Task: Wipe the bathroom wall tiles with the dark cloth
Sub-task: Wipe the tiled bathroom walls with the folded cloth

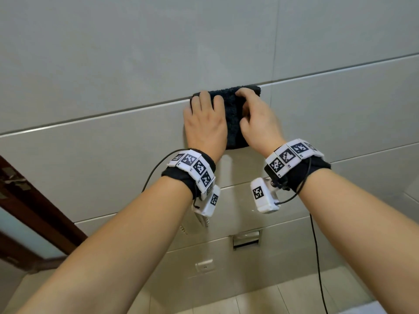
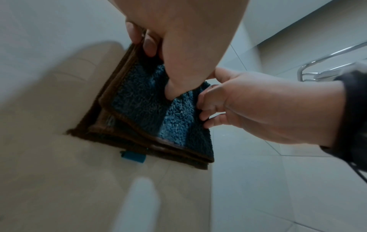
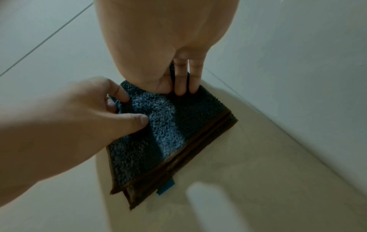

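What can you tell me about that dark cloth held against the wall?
The dark blue-grey terry cloth is fluffy, folded into a thick square of several layers with brown-looking bound edges and a small teal tag at its lower edge. It lies flat against the pale grey wall tiles, across a grout line. The left hand presses it flat; the right hand's fingers curl on it.

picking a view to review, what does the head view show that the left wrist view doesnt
Only the head view: the marker-covered wristbands, the brown wooden door frame at lower left, and a white wall socket.

Only the left wrist view: a chrome metal rail, the cloth's brown edging and its small teal tag.

Both: the folded dark terry cloth against the grey wall tiles, with the left hand and right hand on it.
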The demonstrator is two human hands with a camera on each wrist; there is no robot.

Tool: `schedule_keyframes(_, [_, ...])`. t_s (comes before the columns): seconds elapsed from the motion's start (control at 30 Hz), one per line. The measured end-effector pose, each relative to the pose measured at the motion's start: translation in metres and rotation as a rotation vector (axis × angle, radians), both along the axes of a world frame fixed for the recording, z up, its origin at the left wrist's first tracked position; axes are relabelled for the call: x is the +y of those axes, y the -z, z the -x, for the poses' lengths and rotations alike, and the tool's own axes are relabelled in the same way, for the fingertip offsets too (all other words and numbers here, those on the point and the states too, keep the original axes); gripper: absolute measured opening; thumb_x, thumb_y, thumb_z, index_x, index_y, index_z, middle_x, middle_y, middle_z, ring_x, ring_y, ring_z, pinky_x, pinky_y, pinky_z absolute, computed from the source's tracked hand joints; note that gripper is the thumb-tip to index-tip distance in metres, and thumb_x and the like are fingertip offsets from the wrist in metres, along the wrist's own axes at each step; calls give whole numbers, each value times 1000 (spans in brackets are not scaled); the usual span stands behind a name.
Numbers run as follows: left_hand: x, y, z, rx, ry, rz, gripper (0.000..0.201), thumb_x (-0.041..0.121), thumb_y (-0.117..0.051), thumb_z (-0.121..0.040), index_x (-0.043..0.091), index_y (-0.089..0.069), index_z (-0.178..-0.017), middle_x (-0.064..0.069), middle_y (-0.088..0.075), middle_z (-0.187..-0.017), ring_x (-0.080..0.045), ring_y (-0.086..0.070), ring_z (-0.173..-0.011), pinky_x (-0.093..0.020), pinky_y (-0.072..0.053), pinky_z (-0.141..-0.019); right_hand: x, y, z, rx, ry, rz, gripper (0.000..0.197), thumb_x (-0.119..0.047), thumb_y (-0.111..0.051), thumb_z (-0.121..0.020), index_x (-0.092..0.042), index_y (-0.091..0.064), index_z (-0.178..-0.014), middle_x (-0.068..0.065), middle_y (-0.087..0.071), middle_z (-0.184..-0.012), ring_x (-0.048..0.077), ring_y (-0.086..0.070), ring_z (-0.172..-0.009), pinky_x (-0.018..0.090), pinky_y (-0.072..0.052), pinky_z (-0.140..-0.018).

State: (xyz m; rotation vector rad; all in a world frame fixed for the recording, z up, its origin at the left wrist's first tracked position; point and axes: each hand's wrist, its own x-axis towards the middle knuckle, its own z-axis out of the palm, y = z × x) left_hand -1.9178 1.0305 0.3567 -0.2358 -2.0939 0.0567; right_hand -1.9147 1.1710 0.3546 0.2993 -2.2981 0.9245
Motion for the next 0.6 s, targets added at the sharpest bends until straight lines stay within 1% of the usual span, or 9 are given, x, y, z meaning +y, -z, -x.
schedule_keyframes(0.2, [24, 14, 2, 6, 45, 29, 32, 16, -71, -70, 16, -54, -97, -8, -54, -95, -29, -51, -84, -38, -33, -68, 25, 16, -5, -39, 18, -22, 62, -5, -49, -78, -29, -40, -135, -4, -57, -110, 20, -55, -92, 38, -50, -79])
schedule_keyframes(0.27, [32, 19, 2, -4, 55, 32, 29, 13, -66, -70, 15, -54, -97, -9, -53, -94, -30, -50, -84, -38, -32, -67, 32, 22, -5, -53, 18, -23, 62, -5, -49, -78, -29, -39, -135, -4, -57, -111, 20, -56, -92, 39, -50, -79])
schedule_keyframes(0.33, [38, 24, 2, -6, 62, 33, 27, 9, -56, -70, 15, -54, -96, -9, -53, -93, -30, -50, -83, -39, -33, -66, 38, 28, -5, -64, 20, -24, 63, -4, -49, -79, -29, -39, -136, -3, -57, -112, 21, -56, -93, 40, -51, -79])
schedule_keyframes(0.43, [45, 33, 1, -12, 78, 50, 27, 7, -45, -72, 15, -53, -97, -9, -52, -93, -29, -49, -82, -38, -33, -66, 44, 37, -5, -83, 30, -25, 62, -4, -50, -79, -27, -39, -136, -1, -58, -113, 22, -57, -93, 41, -51, -78])
schedule_keyframes(0.53, [49, 45, 1, -26, 92, 82, 25, 7, -41, -76, 14, -53, -97, -9, -52, -93, -29, -48, -82, -38, -33, -66, 48, 50, -7, -102, 37, -29, 58, -7, -54, -81, -26, -39, -135, 0, -58, -116, 25, -58, -95, 41, -51, -77])
schedule_keyframes(0.6, [51, 54, 2, -41, 99, 92, 24, 7, -39, -78, 14, -53, -96, -9, -52, -92, -29, -48, -81, -39, -33, -66, 50, 59, -8, -118, 45, -25, 55, -11, -59, -84, -24, -40, -134, 0, -59, -119, 26, -59, -99, 38, -50, -77])
